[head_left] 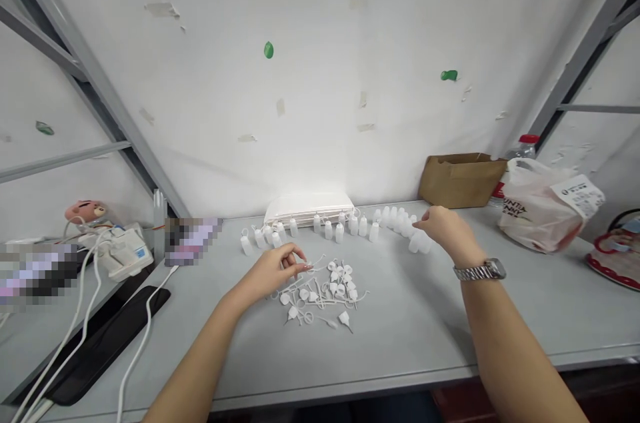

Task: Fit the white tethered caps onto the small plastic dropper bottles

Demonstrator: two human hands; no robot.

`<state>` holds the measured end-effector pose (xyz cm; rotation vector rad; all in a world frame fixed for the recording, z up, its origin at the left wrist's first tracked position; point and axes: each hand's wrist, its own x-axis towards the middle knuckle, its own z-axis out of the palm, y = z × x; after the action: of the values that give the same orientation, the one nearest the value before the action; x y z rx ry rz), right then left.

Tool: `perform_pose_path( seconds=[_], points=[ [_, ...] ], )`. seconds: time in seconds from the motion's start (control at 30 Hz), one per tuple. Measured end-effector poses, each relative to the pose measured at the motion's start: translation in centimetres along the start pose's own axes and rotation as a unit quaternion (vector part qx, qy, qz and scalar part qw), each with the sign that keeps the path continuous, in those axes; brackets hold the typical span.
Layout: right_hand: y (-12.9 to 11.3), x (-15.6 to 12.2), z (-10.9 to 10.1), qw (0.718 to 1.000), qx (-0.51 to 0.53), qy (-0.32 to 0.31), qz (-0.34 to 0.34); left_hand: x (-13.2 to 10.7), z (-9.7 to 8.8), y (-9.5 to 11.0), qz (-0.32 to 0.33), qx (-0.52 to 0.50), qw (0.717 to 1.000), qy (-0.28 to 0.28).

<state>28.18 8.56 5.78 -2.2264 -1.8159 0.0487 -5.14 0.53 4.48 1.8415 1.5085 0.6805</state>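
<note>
My left hand (280, 267) hovers at the upper left of a loose heap of small white nozzle caps (334, 286) with thin straps. Its thumb and forefinger are pinched on a thin white strap (319, 263). My right hand (444, 228), with a metal watch on the wrist, is at the right end of a row of small translucent bottles without caps (393, 217). Its fingertips close on one small bottle (411, 223); the fingers partly hide it. Two more bottles (419, 243) are just below that hand. Several capped bottles (340, 232) stand upright toward the back of the table.
A stack of white sheets (309, 204) is against the wall. At the right are a cardboard box (463, 181), a plastic bag (537, 209) and a red-capped bottle (527, 143). Phones, white cables (145, 329), a power strip (127, 253) and a black pad (107, 349) lie left.
</note>
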Motion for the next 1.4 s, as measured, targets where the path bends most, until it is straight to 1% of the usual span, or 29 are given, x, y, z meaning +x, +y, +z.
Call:
perform_pose_path(
  seconds=[0.07, 0.23, 0.43, 0.5, 0.63, 0.83, 0.97, 1.17, 1.3, 1.4],
  points=[
    [-0.3, -0.1, 0.0, 1.000, -0.015, -0.020, 0.001, 0.1, 0.3, 0.0, -0.006, 0.011, 1.000, -0.013],
    [-0.6, -0.1, 0.6, 0.997, -0.052, -0.050, -0.014, 0.2, 0.8, 0.0, -0.005, 0.028, 0.999, -0.018],
    [-0.2, 0.4, 1.5, 0.996, -0.065, -0.059, -0.025, 0.1, 1.4, -0.3, 0.049, 0.042, 0.995, -0.080],
    [-0.2, 0.5, 1.7, 0.996, -0.066, -0.056, -0.032, 0.1, 1.5, -0.5, 0.064, 0.058, 0.992, -0.088],
    [-0.4, 0.4, 1.8, 0.996, -0.065, -0.051, -0.041, 0.2, 2.0, -0.8, 0.081, 0.069, 0.991, -0.076],
    [-1.2, 0.0, 1.4, 0.997, -0.055, -0.039, -0.041, 0.4, 3.8, -0.8, 0.091, 0.088, 0.991, -0.046],
    [-2.1, -0.5, 1.4, 0.996, -0.025, -0.042, -0.071, 0.6, 4.4, -0.8, 0.097, 0.095, 0.990, -0.046],
    [-3.6, -1.2, 2.3, 0.991, 0.009, -0.063, -0.119, 0.6, 4.5, -0.9, 0.091, 0.100, 0.990, -0.033],
    [-3.8, -1.3, 2.9, 0.987, 0.030, -0.095, -0.129, 0.5, 4.5, -0.9, 0.091, 0.096, 0.990, -0.039],
    [-4.0, -1.4, 3.0, 0.983, 0.043, -0.121, -0.132, 0.5, 4.7, -1.0, 0.093, 0.099, 0.990, -0.039]
  ],
)
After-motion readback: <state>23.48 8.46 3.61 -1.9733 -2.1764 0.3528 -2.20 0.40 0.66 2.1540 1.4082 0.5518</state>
